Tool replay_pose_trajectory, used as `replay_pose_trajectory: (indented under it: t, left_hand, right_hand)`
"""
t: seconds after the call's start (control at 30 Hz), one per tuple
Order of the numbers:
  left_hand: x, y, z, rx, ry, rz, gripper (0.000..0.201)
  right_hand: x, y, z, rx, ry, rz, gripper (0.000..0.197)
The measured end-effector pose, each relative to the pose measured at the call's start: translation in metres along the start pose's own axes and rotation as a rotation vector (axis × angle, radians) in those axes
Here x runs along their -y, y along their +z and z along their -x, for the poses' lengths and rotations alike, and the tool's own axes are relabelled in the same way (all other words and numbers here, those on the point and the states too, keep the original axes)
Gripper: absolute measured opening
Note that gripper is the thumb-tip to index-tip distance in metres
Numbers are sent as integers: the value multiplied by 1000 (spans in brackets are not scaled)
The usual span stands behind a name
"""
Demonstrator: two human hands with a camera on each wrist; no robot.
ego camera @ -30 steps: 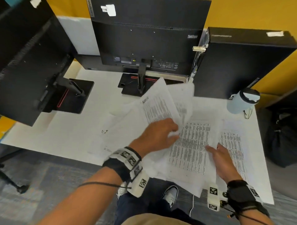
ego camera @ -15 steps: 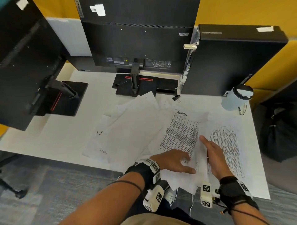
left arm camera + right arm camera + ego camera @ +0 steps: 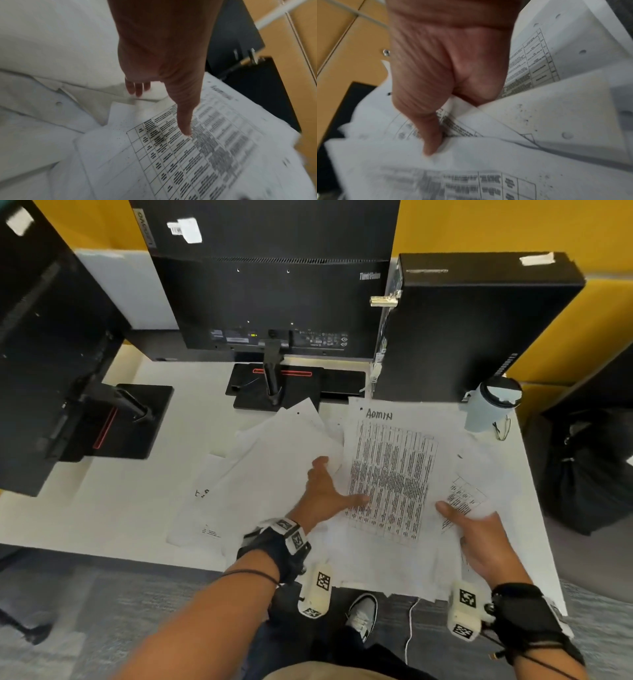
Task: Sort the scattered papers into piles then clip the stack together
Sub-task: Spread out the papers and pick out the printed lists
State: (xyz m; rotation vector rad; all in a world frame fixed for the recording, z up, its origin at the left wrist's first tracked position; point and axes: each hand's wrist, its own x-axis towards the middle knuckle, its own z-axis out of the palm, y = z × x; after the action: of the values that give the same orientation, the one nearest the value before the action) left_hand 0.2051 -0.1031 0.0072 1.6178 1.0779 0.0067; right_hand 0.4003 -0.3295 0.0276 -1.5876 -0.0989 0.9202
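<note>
A printed table sheet headed "ADMIN" (image 3: 394,474) lies on top of a loose pile of papers at the right of the white desk (image 3: 113,508). My left hand (image 3: 334,482) rests at that sheet's left edge, thumb straight on the print (image 3: 214,148) and fingers (image 3: 137,89) stretched out over blank sheets (image 3: 274,474). My right hand (image 3: 479,539) grips the pile's right side: its thumb lies on top and its fingers are hidden under the papers (image 3: 505,155). A smaller printed sheet (image 3: 462,498) pokes out beside that thumb.
Two black monitors (image 3: 274,285) (image 3: 51,354) and a computer tower (image 3: 479,330) stand along the back and left of the desk. A pale tumbler (image 3: 489,409) is at the back right by the papers. A black bag (image 3: 589,467) sits off the desk's right edge.
The left hand lowered the raised sheets onto the pile. The ADMIN sheet now lies flat and further right. The right hand shifted right and took hold of the pile's edge.
</note>
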Motion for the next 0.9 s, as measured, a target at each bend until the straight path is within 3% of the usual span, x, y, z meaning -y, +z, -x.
replay_pose_trajectory:
  t: [0.07, 0.13, 0.23, 0.37, 0.5, 0.6, 0.77, 0.9]
  left_hand:
    - [-15, -5, 0, 157, 7, 66, 103]
    - [-34, -6, 3, 186, 74, 118, 71]
    - [-57, -1, 6, 195, 179, 199, 48]
    - [-83, 4, 12, 147, 319, 208, 43]
    - [-113, -5, 18, 160, 369, 408, 47]
    - [-131, -10, 23, 171, 418, 401, 45]
    - [-134, -2, 20, 189, 481, 298, 43]
    - [-117, 7, 11, 191, 424, 233, 50]
  right_hand:
    - [10, -6, -1, 58, 20, -127, 45]
    - [20, -5, -1, 94, 30, -144, 53]
    - [30, 3, -3, 106, -29, -101, 60]
    - [50, 7, 0, 45, -166, -112, 62]
    - [87, 1, 12, -15, -374, -142, 56]
    - [110, 7, 21, -1, -493, -100, 53]
    - [101, 7, 10, -31, -481, 30, 48]
    - [67, 0, -7, -122, -390, 187, 46]
